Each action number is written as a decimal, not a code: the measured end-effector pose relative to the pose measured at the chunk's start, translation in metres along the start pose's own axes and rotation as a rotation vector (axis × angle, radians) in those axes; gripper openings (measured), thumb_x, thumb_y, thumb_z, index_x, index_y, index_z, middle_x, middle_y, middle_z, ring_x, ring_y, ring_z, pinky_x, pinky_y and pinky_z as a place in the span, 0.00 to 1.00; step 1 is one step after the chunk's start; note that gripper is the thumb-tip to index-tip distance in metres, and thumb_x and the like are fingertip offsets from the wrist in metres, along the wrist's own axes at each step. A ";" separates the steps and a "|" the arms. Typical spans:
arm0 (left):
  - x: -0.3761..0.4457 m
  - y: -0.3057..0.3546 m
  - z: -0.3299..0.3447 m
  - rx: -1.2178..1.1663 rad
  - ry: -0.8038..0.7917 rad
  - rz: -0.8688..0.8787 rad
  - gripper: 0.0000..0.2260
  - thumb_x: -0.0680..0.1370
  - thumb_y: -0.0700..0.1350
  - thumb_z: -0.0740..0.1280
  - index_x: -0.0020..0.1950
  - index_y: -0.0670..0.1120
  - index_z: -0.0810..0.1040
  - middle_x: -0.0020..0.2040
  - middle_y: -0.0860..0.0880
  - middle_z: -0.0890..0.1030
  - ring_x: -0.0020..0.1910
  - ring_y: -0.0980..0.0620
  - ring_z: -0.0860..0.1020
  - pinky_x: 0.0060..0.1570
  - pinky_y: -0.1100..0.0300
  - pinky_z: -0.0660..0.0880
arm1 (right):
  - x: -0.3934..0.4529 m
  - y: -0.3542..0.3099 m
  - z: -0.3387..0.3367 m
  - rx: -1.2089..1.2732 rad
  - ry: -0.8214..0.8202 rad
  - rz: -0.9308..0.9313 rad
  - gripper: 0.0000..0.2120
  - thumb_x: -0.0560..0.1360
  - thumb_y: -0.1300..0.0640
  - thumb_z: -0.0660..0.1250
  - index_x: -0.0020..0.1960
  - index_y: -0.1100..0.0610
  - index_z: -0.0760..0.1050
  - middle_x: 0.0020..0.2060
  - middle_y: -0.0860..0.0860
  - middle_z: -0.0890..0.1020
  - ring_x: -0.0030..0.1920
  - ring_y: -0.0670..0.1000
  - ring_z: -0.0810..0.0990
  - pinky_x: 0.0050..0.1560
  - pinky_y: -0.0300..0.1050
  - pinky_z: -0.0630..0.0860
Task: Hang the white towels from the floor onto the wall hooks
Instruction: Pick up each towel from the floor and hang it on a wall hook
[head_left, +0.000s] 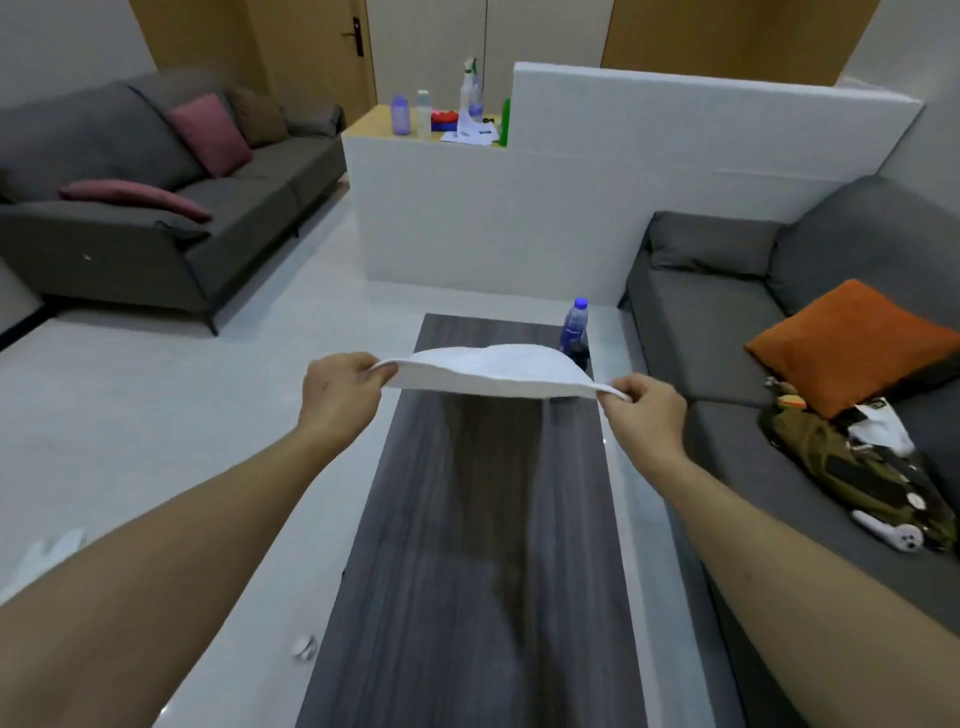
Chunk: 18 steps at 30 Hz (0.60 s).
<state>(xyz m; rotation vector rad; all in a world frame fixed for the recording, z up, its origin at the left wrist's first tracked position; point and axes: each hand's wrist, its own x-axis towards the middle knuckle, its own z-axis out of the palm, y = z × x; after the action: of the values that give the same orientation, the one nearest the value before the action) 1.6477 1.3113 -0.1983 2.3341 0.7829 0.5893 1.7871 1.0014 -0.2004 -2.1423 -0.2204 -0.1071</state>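
A white towel (483, 370) is stretched in the air between both hands, above the far half of a dark wooden table (483, 545). The left hand (340, 387) pinches the towel's left corner between thumb and curled fingers, and the right hand (644, 410) pinches the right corner the same way, so the cloth spans the gap between them and bulges slightly upward in the middle. Both arms reach forward, one on either side of the table. The towel does not touch the tabletop; it casts a soft shadow on the wood beneath. Just behind its right end stands a bottle (575, 332) with a blue cap, near the table's far right corner, partly hidden by the cloth. Another white cloth (49, 551) lies on the pale floor at the far left, beside the left forearm; it is blurred. A grey sofa (727, 332) with an orange cushion (852, 343) runs along the right of the table, and a second sofa (130, 208) stands at the far left. No wall hooks can be seen.
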 end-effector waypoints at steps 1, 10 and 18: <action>-0.024 -0.014 0.009 0.023 -0.034 -0.025 0.13 0.78 0.55 0.66 0.44 0.49 0.84 0.34 0.53 0.80 0.37 0.52 0.78 0.35 0.59 0.69 | -0.018 0.020 0.004 -0.010 -0.034 0.021 0.05 0.73 0.60 0.70 0.40 0.55 0.83 0.32 0.49 0.82 0.34 0.49 0.78 0.37 0.43 0.76; -0.222 -0.132 0.084 0.192 -0.387 -0.237 0.11 0.79 0.53 0.67 0.45 0.47 0.84 0.37 0.53 0.79 0.38 0.54 0.77 0.37 0.64 0.65 | -0.184 0.184 0.038 -0.170 -0.330 0.268 0.04 0.73 0.60 0.71 0.40 0.53 0.82 0.32 0.46 0.81 0.34 0.44 0.78 0.34 0.37 0.70; -0.310 -0.201 0.111 0.319 -0.774 -0.423 0.18 0.76 0.51 0.70 0.27 0.52 0.71 0.28 0.56 0.73 0.35 0.53 0.73 0.30 0.63 0.63 | -0.264 0.251 0.052 -0.462 -0.720 0.508 0.10 0.70 0.56 0.69 0.29 0.51 0.77 0.28 0.45 0.80 0.34 0.48 0.79 0.33 0.39 0.73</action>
<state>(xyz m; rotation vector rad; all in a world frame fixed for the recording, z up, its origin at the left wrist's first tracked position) 1.4080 1.1951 -0.4768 2.2787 0.9738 -0.6312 1.5779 0.8793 -0.4771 -2.5453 -0.0548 1.0026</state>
